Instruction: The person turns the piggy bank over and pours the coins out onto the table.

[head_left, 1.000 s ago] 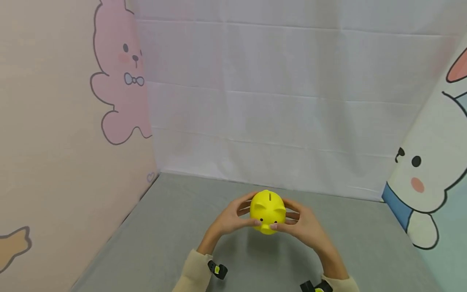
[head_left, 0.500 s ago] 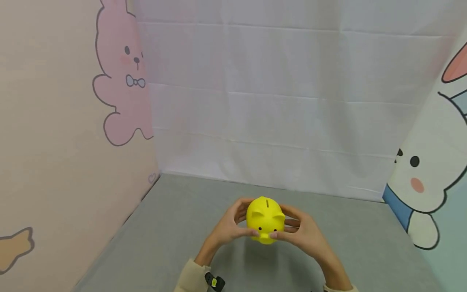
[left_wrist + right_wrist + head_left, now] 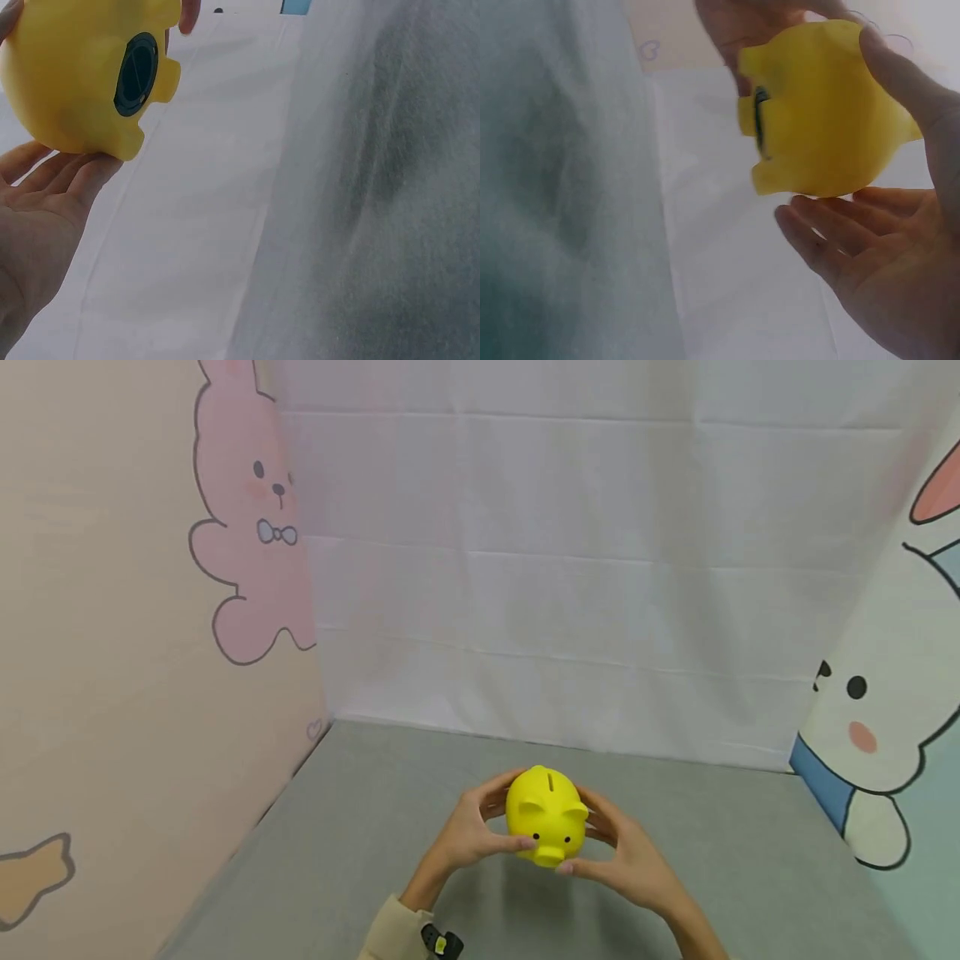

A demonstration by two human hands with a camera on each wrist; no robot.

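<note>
1. Yellow plastic piggy bank (image 3: 547,815), rounded body, coin slot on top, snout facing the camera; held up off the grey cloth-covered bench (image 3: 360,827), near the front centre.
2. Left hand (image 3: 468,831): fingers curled round the pig's left flank, thumb on the face next to the snout. Grip closed on the pig.
3. Right hand (image 3: 626,852): fingers wrapped round the right flank, thumb under the snout. Grip also clasping the pig.
4. Left wrist view: pig's underside (image 3: 82,75) with a dark round plug (image 3: 136,73) and stubby legs; belly sits on the fingertips (image 3: 71,180).
5. Right wrist view: same plug seen edge-on (image 3: 760,120); thumb over the top, fingers (image 3: 832,232) spread loosely just below the pig.
6. Beige sleeve cuff (image 3: 393,931) on left forearm, small black and yellow wrist unit (image 3: 441,941).
7. Backdrop: white creased sheet (image 3: 570,568), pink cartoon rabbit panel (image 3: 251,518) left, white cartoon rabbit panel (image 3: 877,710) right.
</note>
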